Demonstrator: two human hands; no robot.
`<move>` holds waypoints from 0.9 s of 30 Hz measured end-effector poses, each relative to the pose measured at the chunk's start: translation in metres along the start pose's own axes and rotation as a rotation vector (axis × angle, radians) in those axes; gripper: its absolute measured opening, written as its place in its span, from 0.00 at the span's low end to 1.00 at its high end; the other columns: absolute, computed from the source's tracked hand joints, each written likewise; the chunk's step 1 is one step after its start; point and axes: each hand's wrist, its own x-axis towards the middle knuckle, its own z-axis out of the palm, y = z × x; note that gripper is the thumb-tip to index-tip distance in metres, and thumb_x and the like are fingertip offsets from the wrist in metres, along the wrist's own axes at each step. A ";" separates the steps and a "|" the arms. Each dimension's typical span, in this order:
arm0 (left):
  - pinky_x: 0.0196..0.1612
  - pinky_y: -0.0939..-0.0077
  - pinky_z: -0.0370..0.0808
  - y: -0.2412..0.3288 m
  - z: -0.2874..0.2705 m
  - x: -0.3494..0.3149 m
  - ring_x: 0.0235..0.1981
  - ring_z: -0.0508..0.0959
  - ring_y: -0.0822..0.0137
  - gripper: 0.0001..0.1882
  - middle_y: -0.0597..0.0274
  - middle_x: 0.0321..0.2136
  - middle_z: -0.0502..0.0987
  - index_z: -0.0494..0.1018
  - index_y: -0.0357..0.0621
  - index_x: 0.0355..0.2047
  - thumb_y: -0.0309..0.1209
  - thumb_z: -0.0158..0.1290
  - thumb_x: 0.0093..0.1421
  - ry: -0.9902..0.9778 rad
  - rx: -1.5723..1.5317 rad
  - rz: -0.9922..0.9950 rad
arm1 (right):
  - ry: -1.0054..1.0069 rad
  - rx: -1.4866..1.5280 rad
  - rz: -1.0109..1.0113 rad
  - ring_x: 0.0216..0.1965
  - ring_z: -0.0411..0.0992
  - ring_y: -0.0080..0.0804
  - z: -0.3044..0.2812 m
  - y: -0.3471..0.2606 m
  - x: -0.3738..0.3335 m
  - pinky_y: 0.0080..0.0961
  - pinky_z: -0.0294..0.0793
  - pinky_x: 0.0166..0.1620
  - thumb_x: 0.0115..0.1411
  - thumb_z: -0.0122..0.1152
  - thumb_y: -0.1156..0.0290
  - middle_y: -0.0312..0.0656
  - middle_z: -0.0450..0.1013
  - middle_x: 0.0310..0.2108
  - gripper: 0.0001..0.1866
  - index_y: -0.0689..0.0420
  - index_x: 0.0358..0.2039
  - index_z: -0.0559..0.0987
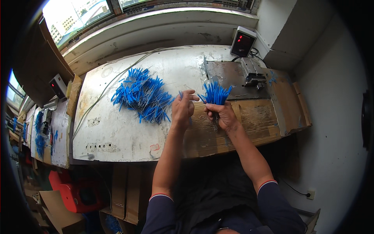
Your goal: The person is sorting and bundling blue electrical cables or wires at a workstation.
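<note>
Blue plastic-sleeved thin wires with bare metal ends are what this bench is all about. Right hand [221, 116] is fisted tight around a fanned bunch of blue wires [215, 93], blue tips sticking up and away from the knuckles, the bare metal tails poking out below the fist toward the person. Left hand [183, 106] sits just beside it, fingers curled in with thumb and forefinger pinched on what looks like a single blue wire [180, 94] — too small to be totally sure, but the pinch is clear.

Further out to the left of the left hand is the loose heap of blue wires [143, 94] on the scuffed white metal tabletop [117, 132]. Both hands hover over a worn brown cardboard sheet [249, 121]. Beyond the right hand there's a grey steel plate [226, 76] with a small metal clamp-like fixture [254, 78] on it, and past that a small grey box with a red digital readout [242, 41].

My read: this is the gathering stage — wires moving one at a time between the pinch and the bunch. Next move probably calls for lining the pinched wire up with the rest so the ends sit even, without loosening the fist and spilling the fan.
</note>
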 end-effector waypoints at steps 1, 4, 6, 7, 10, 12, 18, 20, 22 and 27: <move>0.16 0.85 0.57 0.000 -0.002 0.000 0.16 0.64 0.81 0.19 0.62 0.30 0.78 0.75 0.36 0.46 0.42 0.46 0.75 0.000 0.002 -0.001 | 0.000 0.002 0.000 0.19 0.75 0.22 0.000 0.002 0.001 0.19 0.73 0.21 0.58 0.68 0.79 0.42 0.79 0.25 0.06 0.63 0.36 0.82; 0.20 0.84 0.63 -0.004 -0.007 0.002 0.21 0.70 0.78 0.24 0.56 0.37 0.81 0.74 0.35 0.51 0.46 0.40 0.77 -0.028 -0.030 -0.020 | -0.001 -0.032 -0.052 0.20 0.76 0.23 0.002 0.008 0.002 0.20 0.76 0.23 0.59 0.68 0.79 0.41 0.79 0.25 0.05 0.62 0.37 0.82; 0.30 0.81 0.72 -0.006 -0.009 0.002 0.30 0.74 0.74 0.28 0.52 0.45 0.80 0.73 0.32 0.56 0.47 0.41 0.76 -0.065 0.001 0.001 | -0.002 -0.091 -0.116 0.26 0.78 0.25 0.011 0.009 0.000 0.21 0.79 0.30 0.60 0.67 0.79 0.40 0.81 0.29 0.08 0.63 0.41 0.83; 0.30 0.81 0.72 -0.007 -0.008 0.002 0.30 0.74 0.74 0.28 0.52 0.45 0.80 0.73 0.32 0.56 0.47 0.41 0.76 -0.066 0.003 0.001 | -0.003 -0.090 -0.117 0.26 0.78 0.25 0.017 0.009 -0.002 0.21 0.79 0.30 0.60 0.67 0.79 0.40 0.81 0.29 0.08 0.63 0.41 0.83; 0.40 0.79 0.75 -0.008 -0.001 0.001 0.35 0.77 0.70 0.29 0.54 0.47 0.80 0.71 0.32 0.60 0.48 0.40 0.77 -0.072 0.044 0.049 | -0.003 -0.076 -0.239 0.31 0.80 0.25 0.028 0.010 -0.004 0.22 0.80 0.34 0.60 0.67 0.78 0.41 0.82 0.33 0.08 0.63 0.40 0.84; 0.45 0.76 0.76 -0.005 0.003 -0.003 0.40 0.78 0.68 0.30 0.55 0.49 0.79 0.70 0.33 0.61 0.49 0.40 0.76 -0.133 0.137 0.036 | -0.037 -0.151 -0.293 0.34 0.80 0.25 0.026 0.018 0.002 0.23 0.80 0.37 0.60 0.66 0.78 0.41 0.82 0.35 0.09 0.63 0.42 0.84; 0.44 0.78 0.75 -0.005 0.002 -0.007 0.42 0.78 0.71 0.30 0.56 0.49 0.79 0.70 0.36 0.62 0.50 0.42 0.76 -0.202 0.290 -0.010 | -0.129 -0.151 -0.184 0.32 0.78 0.24 0.026 0.018 -0.002 0.25 0.80 0.37 0.60 0.66 0.80 0.38 0.81 0.33 0.07 0.63 0.40 0.83; 0.38 0.80 0.74 -0.005 0.010 -0.004 0.37 0.77 0.74 0.26 0.59 0.44 0.80 0.73 0.36 0.57 0.48 0.44 0.75 -0.104 0.261 0.182 | -0.085 -0.102 -0.254 0.32 0.78 0.24 0.019 0.016 -0.004 0.25 0.80 0.36 0.60 0.67 0.80 0.38 0.80 0.33 0.08 0.63 0.41 0.83; 0.31 0.82 0.73 -0.004 0.008 -0.005 0.32 0.77 0.77 0.23 0.63 0.38 0.81 0.76 0.37 0.51 0.45 0.45 0.75 -0.005 0.232 0.375 | -0.041 -0.051 -0.324 0.32 0.78 0.23 0.012 0.007 -0.009 0.25 0.80 0.36 0.60 0.67 0.80 0.38 0.80 0.33 0.08 0.63 0.41 0.82; 0.34 0.76 0.76 0.007 -0.030 -0.013 0.31 0.79 0.70 0.10 0.60 0.37 0.83 0.79 0.41 0.48 0.28 0.53 0.70 0.213 0.883 0.422 | 0.246 -0.179 -0.699 0.31 0.77 0.26 -0.026 -0.004 -0.026 0.27 0.80 0.38 0.61 0.68 0.79 0.39 0.79 0.36 0.09 0.62 0.42 0.80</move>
